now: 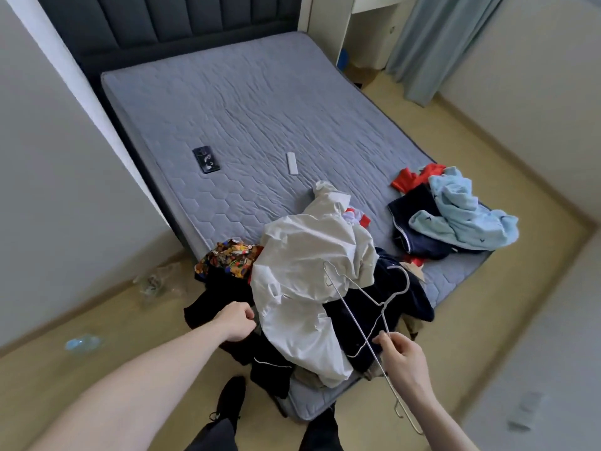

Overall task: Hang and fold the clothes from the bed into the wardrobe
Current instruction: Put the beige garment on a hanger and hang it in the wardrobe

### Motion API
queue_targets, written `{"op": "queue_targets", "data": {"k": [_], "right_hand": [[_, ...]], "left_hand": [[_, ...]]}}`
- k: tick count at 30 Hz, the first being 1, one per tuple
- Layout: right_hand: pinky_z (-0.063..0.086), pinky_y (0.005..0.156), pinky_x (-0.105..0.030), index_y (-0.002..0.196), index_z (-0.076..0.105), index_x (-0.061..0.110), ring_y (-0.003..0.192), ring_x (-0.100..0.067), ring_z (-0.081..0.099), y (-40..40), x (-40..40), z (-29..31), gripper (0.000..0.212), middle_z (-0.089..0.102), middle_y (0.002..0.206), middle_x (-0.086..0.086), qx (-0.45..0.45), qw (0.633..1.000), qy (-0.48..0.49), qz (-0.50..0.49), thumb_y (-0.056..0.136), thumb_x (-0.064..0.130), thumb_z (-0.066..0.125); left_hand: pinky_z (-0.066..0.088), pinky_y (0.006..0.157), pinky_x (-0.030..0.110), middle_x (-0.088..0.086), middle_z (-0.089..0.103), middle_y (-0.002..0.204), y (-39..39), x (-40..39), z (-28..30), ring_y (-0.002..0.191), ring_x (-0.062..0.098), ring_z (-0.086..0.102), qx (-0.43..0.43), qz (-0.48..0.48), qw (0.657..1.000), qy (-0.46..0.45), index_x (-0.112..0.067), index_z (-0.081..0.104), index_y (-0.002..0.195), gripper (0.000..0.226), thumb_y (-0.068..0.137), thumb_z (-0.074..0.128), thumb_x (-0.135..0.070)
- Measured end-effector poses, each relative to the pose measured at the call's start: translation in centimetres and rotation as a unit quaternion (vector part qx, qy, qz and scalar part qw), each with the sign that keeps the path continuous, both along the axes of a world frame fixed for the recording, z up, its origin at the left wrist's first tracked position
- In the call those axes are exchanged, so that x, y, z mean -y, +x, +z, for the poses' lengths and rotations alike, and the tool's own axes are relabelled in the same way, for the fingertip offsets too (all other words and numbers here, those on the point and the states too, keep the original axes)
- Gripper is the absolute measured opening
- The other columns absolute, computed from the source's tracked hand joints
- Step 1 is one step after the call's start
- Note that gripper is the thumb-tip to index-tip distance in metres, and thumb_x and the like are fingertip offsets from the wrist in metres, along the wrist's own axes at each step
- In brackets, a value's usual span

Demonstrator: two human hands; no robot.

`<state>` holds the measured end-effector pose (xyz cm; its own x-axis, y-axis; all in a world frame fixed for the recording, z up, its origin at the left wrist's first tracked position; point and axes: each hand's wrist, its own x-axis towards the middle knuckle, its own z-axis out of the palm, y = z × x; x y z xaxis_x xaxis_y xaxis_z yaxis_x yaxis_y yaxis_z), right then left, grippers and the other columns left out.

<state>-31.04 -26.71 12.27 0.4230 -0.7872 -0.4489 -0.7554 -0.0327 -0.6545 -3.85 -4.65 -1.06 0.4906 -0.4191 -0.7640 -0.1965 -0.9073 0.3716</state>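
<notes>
A heap of clothes lies at the foot of the grey mattress [260,102]. On top is a white shirt [302,271], over black garments [221,297] and a colourful patterned piece [231,255]. My left hand [235,322] is closed at the white shirt's left edge, over the black cloth. My right hand [398,354] pinches a thin white wire hanger [357,288] held over the heap. A second pile to the right holds a light blue garment [465,216], a navy one [413,219] and a red one [409,177].
A black phone [206,159] and a white remote [292,163] lie on the mattress. A dark padded headboard [169,21] stands at the far end. Plastic wrapping [156,281] and a bottle [83,343] lie on the floor at left. Curtains [435,43] hang at far right.
</notes>
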Motion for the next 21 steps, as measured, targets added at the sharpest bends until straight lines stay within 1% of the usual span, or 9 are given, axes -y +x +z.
{"op": "queue_targets", "data": {"k": [2, 3, 7, 9, 11, 14, 17, 19, 21], "right_hand": [[0.028, 0.044, -0.019, 0.078, 0.072, 0.013, 0.047, -0.010, 0.033, 0.6, 2.9, -1.5, 0.032, 0.039, 0.053, 0.005, 0.001, 1.000, 0.022, 0.010, 0.103, 0.027, 0.057], [0.026, 0.043, -0.018, 0.078, 0.071, 0.012, 0.047, -0.010, 0.032, 0.9, 4.3, -2.3, 0.032, 0.037, 0.054, 0.004, 0.001, 0.999, 0.032, 0.017, 0.103, 0.026, 0.057], [0.030, 0.045, -0.021, 0.077, 0.069, 0.013, 0.047, -0.009, 0.033, 2.6, 10.7, -6.4, 0.032, 0.037, 0.053, 0.005, -0.021, 0.996, 0.054, 0.065, 0.103, 0.028, 0.057], [0.028, 0.044, -0.017, 0.077, 0.067, 0.008, 0.047, -0.009, 0.032, 3.6, 14.0, -9.3, 0.033, 0.037, 0.053, 0.005, -0.026, 0.994, 0.065, 0.084, 0.102, 0.028, 0.058], [0.026, 0.045, -0.019, 0.078, 0.064, 0.004, 0.048, -0.009, 0.031, 4.6, 16.1, -11.2, 0.035, 0.036, 0.053, 0.005, -0.026, 0.992, 0.063, 0.103, 0.101, 0.030, 0.058], [0.025, 0.047, -0.021, 0.081, 0.061, -0.002, 0.050, -0.011, 0.031, 5.4, 19.1, -14.7, 0.039, 0.035, 0.054, 0.004, -0.025, 0.990, 0.065, 0.126, 0.100, 0.033, 0.059], [0.025, 0.047, -0.021, 0.080, 0.059, -0.003, 0.050, -0.010, 0.031, 6.0, 21.0, -17.7, 0.040, 0.035, 0.054, 0.004, -0.030, 0.986, 0.069, 0.146, 0.100, 0.032, 0.060], [0.025, 0.049, -0.023, 0.082, 0.059, -0.004, 0.051, -0.010, 0.031, 6.0, 21.6, -18.7, 0.040, 0.035, 0.054, 0.005, -0.031, 0.984, 0.077, 0.155, 0.099, 0.032, 0.060], [0.026, 0.049, -0.023, 0.084, 0.058, -0.005, 0.051, -0.010, 0.031, 6.0, 21.8, -18.7, 0.041, 0.035, 0.054, 0.005, -0.030, 0.982, 0.090, 0.163, 0.100, 0.033, 0.060]], "left_hand": [[0.053, 0.086, 0.033, -0.005, 0.055, 0.122, -0.1, 2.8, -1.0, 0.102, 0.018, 0.061, 0.001, 0.019, 1.000, -0.001, -0.031, 0.067, 0.109, 0.020, 0.091, 0.063, -0.038], [0.052, 0.086, 0.033, -0.004, 0.053, 0.122, -0.2, 4.0, -1.6, 0.101, 0.018, 0.061, -0.002, 0.036, 0.999, 0.003, -0.031, 0.066, 0.108, 0.020, 0.091, 0.063, -0.039], [0.054, 0.090, 0.035, -0.001, 0.052, 0.128, 0.1, 8.0, -6.0, 0.101, 0.019, 0.061, -0.022, 0.137, 0.990, 0.012, -0.031, 0.066, 0.111, 0.026, 0.087, 0.065, -0.039], [0.055, 0.092, 0.036, 0.001, 0.051, 0.129, 0.3, 10.3, -9.2, 0.105, 0.021, 0.061, -0.035, 0.200, 0.979, 0.025, -0.030, 0.066, 0.113, 0.031, 0.084, 0.071, -0.040], [0.055, 0.096, 0.038, 0.004, 0.050, 0.132, 0.5, 11.5, -11.3, 0.110, 0.024, 0.059, -0.045, 0.251, 0.966, 0.031, -0.031, 0.065, 0.113, 0.033, 0.081, 0.073, -0.039], [0.048, 0.104, 0.038, 0.005, 0.051, 0.139, 0.7, 13.5, -15.6, 0.118, 0.026, 0.055, -0.056, 0.299, 0.951, 0.048, -0.031, 0.073, 0.113, 0.030, 0.083, 0.071, -0.027], [0.040, 0.098, 0.030, 0.003, 0.055, 0.136, 1.0, 15.0, -18.4, 0.115, 0.024, 0.051, -0.085, 0.323, 0.942, 0.044, -0.027, 0.073, 0.121, 0.037, 0.089, 0.063, -0.011], [0.040, 0.093, 0.031, 0.006, 0.055, 0.131, 1.1, 15.5, -18.8, 0.109, 0.023, 0.050, -0.083, 0.357, 0.930, 0.027, -0.025, 0.069, 0.127, 0.039, 0.092, 0.061, -0.008], [0.041, 0.089, 0.030, 0.005, 0.058, 0.125, 0.8, 15.7, -17.6, 0.104, 0.020, 0.051, -0.068, 0.407, 0.911, -0.005, -0.021, 0.067, 0.128, 0.034, 0.095, 0.065, -0.011]]}}
